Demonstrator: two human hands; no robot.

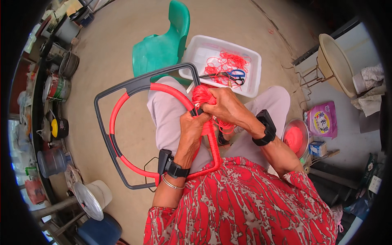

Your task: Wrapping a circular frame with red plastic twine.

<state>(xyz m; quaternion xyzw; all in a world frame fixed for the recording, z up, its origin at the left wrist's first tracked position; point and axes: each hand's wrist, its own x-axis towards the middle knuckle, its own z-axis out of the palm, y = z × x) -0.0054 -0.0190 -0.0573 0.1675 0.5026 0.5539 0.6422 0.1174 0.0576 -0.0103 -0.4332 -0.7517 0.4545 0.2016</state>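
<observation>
Your left hand (192,124) is clenched around the red ring (122,102) right where the winding stops, which pins the last turns so they cannot slip back. Your right hand (222,107) is closed too, its fingers pinching the bundle of red cord (202,96) just above the left fist; keeping the two hands touching gives the cord a short, taut run onto the ring. Both wrists carry black bands.

The ring lies across your lap, leaning out over your left knee, so your thighs take its weight and the hands stay free for the cord. A dark grey frame (134,83) runs around its outer side, and part of the ring near your body already shows close coils of cord.

Past your knees, the white plastic tray (249,61) sits on the floor within easy reach, holding loose red cord and blue-handled scissors (234,75). A green plastic chair (163,47) stands beside it. On your right, a small bowl (296,136) with red material rests on the ground near a purple packet (322,119). Pots and cans line the far left edge.
</observation>
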